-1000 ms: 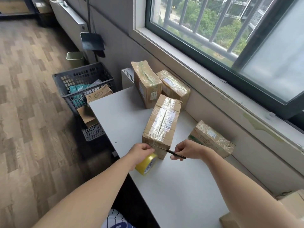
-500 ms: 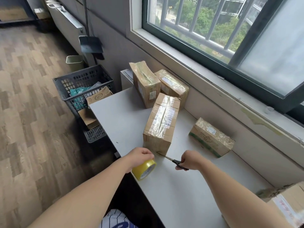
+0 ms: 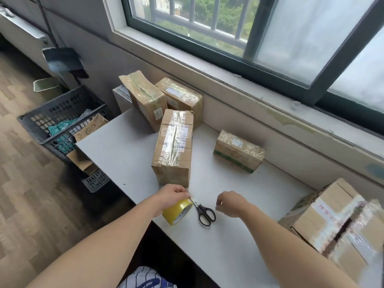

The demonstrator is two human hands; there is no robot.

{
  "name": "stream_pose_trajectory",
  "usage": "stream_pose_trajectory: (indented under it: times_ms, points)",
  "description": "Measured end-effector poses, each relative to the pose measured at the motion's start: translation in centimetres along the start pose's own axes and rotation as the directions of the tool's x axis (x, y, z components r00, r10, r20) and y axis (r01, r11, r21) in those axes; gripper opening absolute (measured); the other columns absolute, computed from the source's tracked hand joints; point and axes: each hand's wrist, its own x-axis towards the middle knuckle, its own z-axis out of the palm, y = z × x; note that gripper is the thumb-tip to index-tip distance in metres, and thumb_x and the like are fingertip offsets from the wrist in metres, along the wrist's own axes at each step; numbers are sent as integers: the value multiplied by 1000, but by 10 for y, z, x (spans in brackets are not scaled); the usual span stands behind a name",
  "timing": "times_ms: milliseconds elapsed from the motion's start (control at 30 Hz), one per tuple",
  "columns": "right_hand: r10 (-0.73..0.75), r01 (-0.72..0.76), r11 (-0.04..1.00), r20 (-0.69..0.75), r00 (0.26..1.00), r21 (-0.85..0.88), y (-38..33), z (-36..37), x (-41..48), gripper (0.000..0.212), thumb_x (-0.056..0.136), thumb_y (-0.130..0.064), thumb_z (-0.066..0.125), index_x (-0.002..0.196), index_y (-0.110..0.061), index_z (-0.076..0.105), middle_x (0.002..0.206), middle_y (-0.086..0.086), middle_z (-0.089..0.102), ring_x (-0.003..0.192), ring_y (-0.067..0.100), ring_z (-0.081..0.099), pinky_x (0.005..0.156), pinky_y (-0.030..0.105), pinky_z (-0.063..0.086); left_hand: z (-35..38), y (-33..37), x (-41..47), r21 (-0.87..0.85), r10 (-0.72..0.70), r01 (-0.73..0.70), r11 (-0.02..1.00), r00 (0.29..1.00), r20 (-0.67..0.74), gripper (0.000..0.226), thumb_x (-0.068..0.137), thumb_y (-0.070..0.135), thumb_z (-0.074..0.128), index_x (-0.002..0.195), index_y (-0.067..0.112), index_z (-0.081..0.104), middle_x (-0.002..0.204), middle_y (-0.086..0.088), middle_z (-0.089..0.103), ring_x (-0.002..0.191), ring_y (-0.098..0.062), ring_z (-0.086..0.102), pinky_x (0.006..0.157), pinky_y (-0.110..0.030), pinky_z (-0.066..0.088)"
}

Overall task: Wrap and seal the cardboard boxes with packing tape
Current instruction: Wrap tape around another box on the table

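Left hand (image 3: 172, 196) grips the yellow tape roll (image 3: 176, 212) at the desk's (image 3: 124, 154) near edge. Right hand (image 3: 230, 201) hovers, fingers loosely curled, holding nothing. Black scissors (image 3: 204, 214) lie between them. Taped cardboard box (image 3: 173, 146) stands at 12 o'clock from the roll.

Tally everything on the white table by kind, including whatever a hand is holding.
Cardboard boxes: 5
Yellow tape roll, gripped by the left hand: 1
Black scissors: 1
Total: 7
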Motion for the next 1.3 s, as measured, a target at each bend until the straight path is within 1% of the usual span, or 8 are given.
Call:
stream_pose_trajectory:
  times_ms: [267, 400, 567, 833, 1000, 1133, 1233, 1300]
  points:
    - [-34, 191, 949, -521, 853, 250, -33, -51, -27, 26, 101, -47, 57, 112, -28, 71, 101, -8, 73, 93, 16, 65, 77, 34, 53, -6, 60, 2, 198, 131, -154, 968, 984, 124, 10, 92, 36, 72, 93, 28, 80, 108, 1, 73, 104, -22, 68, 97, -40, 55]
    - [-151, 335, 929, -666, 730, 156, -62, -68, -21, 25, 100, -42, 61, 120, -28, 67, 114, -6, 68, 103, 18, 64, 84, 38, 53, -50, 84, -15, 339, 41, -152, 928, 949, 314, 8, 93, 36, 72, 93, 31, 78, 111, -3, 71, 106, -27, 68, 89, -39, 59]
    - [-409, 380, 905, -631, 659, -189, -118, -64, 3, 54, 81, -39, 81, 131, -24, 65, 136, 8, 61, 122, 36, 56, 86, 49, 55, -114, 88, -21, 394, -6, -129, 910, 946, 324, 5, 90, 36, 73, 88, 33, 77, 108, -6, 68, 99, -25, 67, 82, -33, 57]
    - [-347, 179, 928, -583, 734, -327, -160, -56, 27, 41, 69, -38, 81, 105, -31, 64, 109, -3, 63, 104, 29, 63, 73, 41, 51, -181, 73, 6, 270, 23, -141, 953, 916, 399, 9, 92, 31, 74, 93, 22, 76, 98, -6, 69, 90, -22, 66, 76, -31, 54]
    - [-159, -29, 956, -598, 785, -292, -148, -67, 23, 62, 64, -17, 89, 113, -34, 56, 116, -9, 60, 106, 23, 63, 84, 44, 47, -206, 75, 26, 269, 45, -170, 948, 908, 416, 11, 90, 34, 77, 94, 24, 76, 103, -8, 70, 91, -24, 67, 70, -30, 55]
    - [-31, -116, 971, -597, 801, -207, -161, -62, 14, 54, 74, 1, 66, 118, -27, 51, 132, -6, 49, 126, 24, 50, 89, 43, 41, -214, 82, 33, 276, 89, -227, 934, 896, 436, 5, 96, 29, 71, 95, 24, 74, 99, -5, 69, 88, -23, 66, 66, -28, 54]
    - [166, -138, 986, -491, 855, 94, -180, -66, 12, 45, 81, -35, 59, 124, -28, 45, 149, -2, 29, 142, 27, 25, 103, 50, 40, -217, 85, 35, 298, 102, -260, 918, 884, 456, 6, 97, 28, 70, 95, 24, 74, 96, -3, 67, 86, -21, 64, 65, -26, 52]
    - [272, -187, 955, -431, 860, 230, -191, -68, 13, 64, 75, -70, 54, 123, -29, 44, 155, 1, 19, 146, 33, 18, 106, 58, 38, -219, 84, 38, 303, 103, -272, 914, 875, 474, 8, 97, 30, 70, 93, 26, 76, 99, -3, 68, 88, -21, 64, 68, -27, 52]
